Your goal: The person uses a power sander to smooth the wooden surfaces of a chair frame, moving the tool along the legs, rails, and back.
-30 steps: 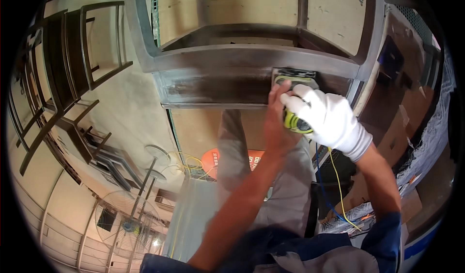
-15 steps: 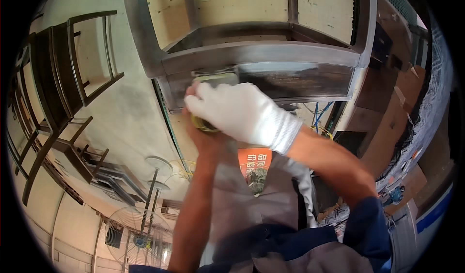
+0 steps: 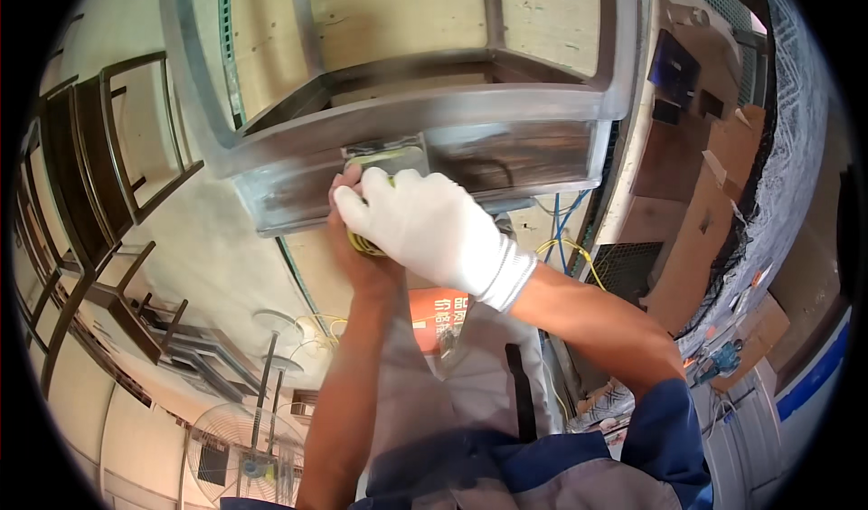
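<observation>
Room: I see a workshop with a pale floor [image 3: 208,248], dark chair frames [image 3: 81,175] stacked left, a fan [image 3: 244,447] below.
Sander: grey pad, yellow body [image 3: 384,162], flat on the frame's front rail [image 3: 506,148], left of middle.
Frame: wooden [image 3: 407,103], grey with dust; rail runs free to the right.
Right hand: white-gloved [image 3: 425,230], fingers curled over the sander.
Left hand: bare [image 3: 357,248], gripping beneath it.

A Workshop Where Furniture Is Made

This is a workshop. A bare wooden frame [image 3: 407,121] is covered in grey dust. Dark chair frames [image 3: 99,175] stand in rows on the dusty floor [image 3: 217,257]. A big fan [image 3: 240,451], loose cables [image 3: 565,239] and cardboard boxes [image 3: 723,203] sit around.
</observation>
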Demonstrator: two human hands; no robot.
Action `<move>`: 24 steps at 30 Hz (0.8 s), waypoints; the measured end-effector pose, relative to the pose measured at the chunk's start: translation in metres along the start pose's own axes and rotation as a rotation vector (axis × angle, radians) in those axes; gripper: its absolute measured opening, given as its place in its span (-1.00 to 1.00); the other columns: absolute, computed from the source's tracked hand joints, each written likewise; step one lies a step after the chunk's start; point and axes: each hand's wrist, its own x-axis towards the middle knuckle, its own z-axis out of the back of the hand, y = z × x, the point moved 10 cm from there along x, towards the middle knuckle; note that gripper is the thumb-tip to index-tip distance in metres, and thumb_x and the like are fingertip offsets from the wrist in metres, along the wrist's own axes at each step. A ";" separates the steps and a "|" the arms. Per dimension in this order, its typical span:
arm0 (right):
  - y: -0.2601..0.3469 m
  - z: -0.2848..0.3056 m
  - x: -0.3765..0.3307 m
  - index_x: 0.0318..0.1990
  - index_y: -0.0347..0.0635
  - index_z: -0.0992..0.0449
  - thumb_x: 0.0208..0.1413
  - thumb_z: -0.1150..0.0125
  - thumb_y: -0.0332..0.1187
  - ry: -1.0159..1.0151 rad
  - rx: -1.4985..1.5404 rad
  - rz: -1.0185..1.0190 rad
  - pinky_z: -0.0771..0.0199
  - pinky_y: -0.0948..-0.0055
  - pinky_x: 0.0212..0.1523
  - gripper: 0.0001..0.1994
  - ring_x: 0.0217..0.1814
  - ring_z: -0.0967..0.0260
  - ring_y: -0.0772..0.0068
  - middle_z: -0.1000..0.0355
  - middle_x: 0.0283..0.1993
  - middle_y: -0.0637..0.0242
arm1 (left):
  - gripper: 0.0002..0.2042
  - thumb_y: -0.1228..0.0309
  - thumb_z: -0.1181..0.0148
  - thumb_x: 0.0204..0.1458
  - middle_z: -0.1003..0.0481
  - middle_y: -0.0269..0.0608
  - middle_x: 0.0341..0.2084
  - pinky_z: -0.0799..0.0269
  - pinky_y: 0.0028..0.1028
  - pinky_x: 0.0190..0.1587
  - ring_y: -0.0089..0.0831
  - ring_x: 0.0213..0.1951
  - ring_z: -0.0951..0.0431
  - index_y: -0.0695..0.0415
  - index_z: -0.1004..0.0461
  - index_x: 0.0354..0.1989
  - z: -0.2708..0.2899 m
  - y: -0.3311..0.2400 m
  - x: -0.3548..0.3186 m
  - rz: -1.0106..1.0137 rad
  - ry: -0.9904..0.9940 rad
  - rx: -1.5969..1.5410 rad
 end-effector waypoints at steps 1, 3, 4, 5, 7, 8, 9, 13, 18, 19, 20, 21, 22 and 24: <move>-0.014 0.003 -0.012 0.04 -0.03 -0.50 0.17 -0.23 -0.26 0.023 0.003 -0.003 -0.47 0.41 -0.52 -0.71 -0.36 -0.48 0.41 -0.39 -0.28 0.39 | -0.53 0.12 0.16 0.50 -0.51 -0.22 0.15 -0.44 -0.29 0.27 -0.35 0.15 -0.53 0.19 -0.34 0.36 -0.013 0.022 -0.003 0.135 -0.052 -0.258; -0.042 0.008 -0.035 0.03 -0.02 -0.49 0.17 -0.23 -0.27 0.067 0.012 -0.006 -0.49 0.41 -0.51 -0.72 -0.35 -0.50 0.42 -0.40 -0.27 0.39 | -0.57 0.18 0.10 0.48 -0.49 -0.22 0.17 -0.43 -0.28 0.29 -0.36 0.18 -0.51 0.18 -0.33 0.35 -0.055 0.030 -0.018 0.077 0.010 -0.279; -0.054 0.016 -0.046 0.04 -0.11 -0.51 0.17 -0.23 -0.25 -0.006 0.046 0.011 -0.39 0.46 -0.53 -0.69 -0.38 -0.41 0.47 -0.35 -0.31 0.43 | -0.61 0.25 0.05 0.47 -0.48 -0.22 0.20 -0.41 -0.27 0.32 -0.35 0.21 -0.49 0.17 -0.33 0.35 -0.075 0.035 -0.026 0.128 0.065 -0.462; -0.067 0.015 -0.057 0.04 -0.08 -0.51 0.16 -0.25 -0.27 0.040 0.062 0.002 -0.43 0.44 -0.51 -0.69 -0.36 -0.44 0.43 -0.37 -0.29 0.41 | -0.60 0.30 -0.06 0.41 -0.48 -0.19 0.21 -0.39 -0.25 0.34 -0.31 0.23 -0.48 0.17 -0.33 0.34 -0.086 0.024 -0.030 -0.066 0.079 -0.125; -0.090 0.018 -0.078 0.02 -0.01 -0.49 0.13 -0.27 -0.30 0.141 0.096 -0.022 -0.53 0.39 -0.48 -0.70 -0.33 -0.52 0.34 -0.42 -0.24 0.35 | -0.45 0.39 -0.36 0.18 -0.47 -0.11 0.26 -0.33 -0.19 0.40 -0.17 0.31 -0.44 0.17 -0.34 0.32 -0.124 0.012 -0.047 -0.404 0.134 0.417; -0.102 0.023 -0.086 0.05 -0.01 -0.49 0.11 -0.29 -0.31 0.147 0.127 -0.030 -0.56 0.36 -0.47 -0.67 -0.32 -0.52 0.31 -0.42 -0.21 0.33 | -0.32 0.45 -0.55 0.01 -0.47 -0.05 0.28 -0.29 -0.14 0.44 -0.08 0.35 -0.42 0.18 -0.34 0.31 -0.143 0.008 -0.058 -0.565 0.154 0.608; -0.112 0.025 -0.095 0.05 -0.01 -0.49 0.10 -0.30 -0.31 0.148 0.126 -0.025 -0.56 0.35 -0.46 -0.66 -0.31 -0.52 0.30 -0.42 -0.20 0.33 | -0.28 0.42 -0.59 -0.04 -0.47 -0.02 0.29 -0.28 -0.12 0.44 -0.05 0.37 -0.40 0.18 -0.34 0.31 -0.152 0.016 -0.060 -0.550 0.151 0.628; -0.142 0.029 -0.123 0.09 -0.01 -0.48 0.01 -0.36 -0.34 0.178 0.166 -0.012 -0.59 0.29 -0.42 -0.56 -0.26 -0.53 0.23 -0.43 -0.15 0.31 | -0.21 0.41 -0.62 -0.03 -0.35 -0.07 0.41 -0.19 -0.23 0.49 -0.16 0.45 -0.32 0.14 -0.29 0.37 -0.172 0.068 -0.062 -0.195 0.128 0.245; -0.155 0.039 -0.139 0.07 -0.12 -0.49 0.14 -0.26 -0.31 0.168 0.158 0.036 -0.57 0.38 -0.44 -0.66 -0.27 -0.53 0.32 -0.44 -0.23 0.32 | -0.21 0.42 -0.63 -0.07 -0.42 0.00 0.36 -0.30 -0.18 0.42 -0.03 0.40 -0.38 0.19 -0.32 0.36 -0.205 0.047 -0.089 -0.562 0.162 0.601; -0.158 0.041 -0.143 0.07 -0.12 -0.48 0.14 -0.26 -0.31 0.169 0.168 0.028 -0.57 0.37 -0.45 -0.66 -0.27 -0.53 0.32 -0.44 -0.23 0.33 | -0.23 0.44 -0.62 -0.09 -0.45 0.04 0.34 -0.36 -0.16 0.38 0.03 0.38 -0.41 0.20 -0.34 0.34 -0.209 0.046 -0.091 -0.546 0.155 0.599; -0.159 0.034 -0.146 0.04 -0.10 -0.49 0.14 -0.26 -0.31 0.241 0.163 0.011 -0.56 0.38 -0.43 -0.68 -0.27 -0.53 0.33 -0.44 -0.25 0.35 | -0.24 0.47 -0.60 -0.07 -0.43 0.04 0.35 -0.34 -0.17 0.40 0.01 0.40 -0.39 0.21 -0.34 0.34 -0.211 0.052 -0.093 -0.438 0.168 0.656; -0.162 0.037 -0.144 0.07 -0.08 -0.49 0.07 -0.31 -0.32 0.203 0.181 0.014 -0.54 0.35 -0.43 -0.62 -0.27 -0.51 0.30 -0.43 -0.22 0.34 | -0.25 0.47 -0.59 -0.06 -0.43 0.04 0.35 -0.33 -0.18 0.41 0.01 0.41 -0.38 0.21 -0.35 0.34 -0.207 0.056 -0.087 -0.346 0.104 0.528; -0.163 0.039 -0.143 0.11 -0.05 -0.49 0.01 -0.35 -0.34 0.172 0.205 0.017 -0.52 0.33 -0.43 -0.55 -0.26 -0.49 0.27 -0.42 -0.19 0.34 | -0.25 0.47 -0.59 -0.06 -0.43 0.04 0.35 -0.31 -0.19 0.42 0.00 0.42 -0.37 0.21 -0.35 0.34 -0.203 0.065 -0.088 -0.244 0.037 0.400; -0.168 0.041 -0.141 0.14 -0.04 -0.49 -0.07 -0.39 -0.36 0.148 0.226 0.015 -0.51 0.29 -0.43 -0.48 -0.27 -0.47 0.24 -0.41 -0.16 0.33 | -0.27 0.47 -0.58 -0.04 -0.42 0.03 0.37 -0.29 -0.20 0.43 -0.02 0.42 -0.36 0.20 -0.35 0.34 -0.197 0.080 -0.087 -0.110 -0.010 0.227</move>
